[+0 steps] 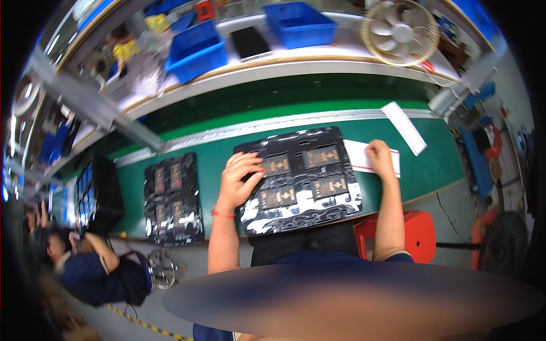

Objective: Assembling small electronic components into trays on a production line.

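A shiny black plastic tray (301, 217) lies at the front edge of the green table, with several flat dark pieces (322, 158) bearing gold print in its recesses. My left hand (240, 177) rests over the tray's left side, fingers stretched out and lying near the upper left piece. To the right of the tray, my right hand (382, 159) is on a white sheet (358, 156) with a red edge. Its fingers are curled together in a pinch, and whatever lies between them is too small to make out. The sheet's left end meets the tray's edge.
A similar tray (173, 199) with dark pieces lies to the left, near a black stack (99, 193). A white strip (404, 128) lies at the far right. Blue bins (196, 52) and a fan (401, 33) stand on the shelf. A co-worker (105, 267) sits at left.
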The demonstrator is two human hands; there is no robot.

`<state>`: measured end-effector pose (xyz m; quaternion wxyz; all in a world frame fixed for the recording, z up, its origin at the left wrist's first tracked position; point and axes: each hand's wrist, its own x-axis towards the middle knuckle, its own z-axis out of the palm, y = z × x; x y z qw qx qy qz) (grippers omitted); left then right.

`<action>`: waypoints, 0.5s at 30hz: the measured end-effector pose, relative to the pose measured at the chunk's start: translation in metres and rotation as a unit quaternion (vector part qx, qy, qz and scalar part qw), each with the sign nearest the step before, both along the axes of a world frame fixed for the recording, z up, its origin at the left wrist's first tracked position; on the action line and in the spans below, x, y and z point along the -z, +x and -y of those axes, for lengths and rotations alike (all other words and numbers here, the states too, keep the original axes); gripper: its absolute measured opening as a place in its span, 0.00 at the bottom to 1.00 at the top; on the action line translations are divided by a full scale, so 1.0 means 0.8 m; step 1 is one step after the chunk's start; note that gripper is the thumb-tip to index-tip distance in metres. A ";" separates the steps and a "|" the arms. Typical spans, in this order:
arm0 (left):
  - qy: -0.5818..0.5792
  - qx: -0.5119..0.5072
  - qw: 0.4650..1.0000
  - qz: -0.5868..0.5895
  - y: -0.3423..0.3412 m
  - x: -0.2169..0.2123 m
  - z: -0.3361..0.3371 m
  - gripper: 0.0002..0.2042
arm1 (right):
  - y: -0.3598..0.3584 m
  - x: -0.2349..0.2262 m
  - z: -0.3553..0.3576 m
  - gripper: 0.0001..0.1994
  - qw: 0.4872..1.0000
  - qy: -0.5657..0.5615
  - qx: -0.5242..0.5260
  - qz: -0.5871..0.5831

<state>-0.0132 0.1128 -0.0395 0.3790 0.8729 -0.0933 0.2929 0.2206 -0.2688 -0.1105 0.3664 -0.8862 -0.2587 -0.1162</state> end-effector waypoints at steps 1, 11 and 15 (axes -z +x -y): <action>-0.004 0.007 1.000 0.005 0.002 0.004 0.000 0.04 | -0.002 -0.003 0.011 0.02 0.999 0.021 -0.004 -0.034; -0.039 0.002 0.999 -0.005 -0.004 0.001 0.000 0.04 | -0.116 -0.139 -0.082 0.07 0.977 0.157 -0.127 -0.062; -0.060 -0.043 0.992 0.099 -0.009 0.010 -0.001 0.02 | -0.171 -0.169 -0.157 0.28 0.943 0.029 -0.308 0.126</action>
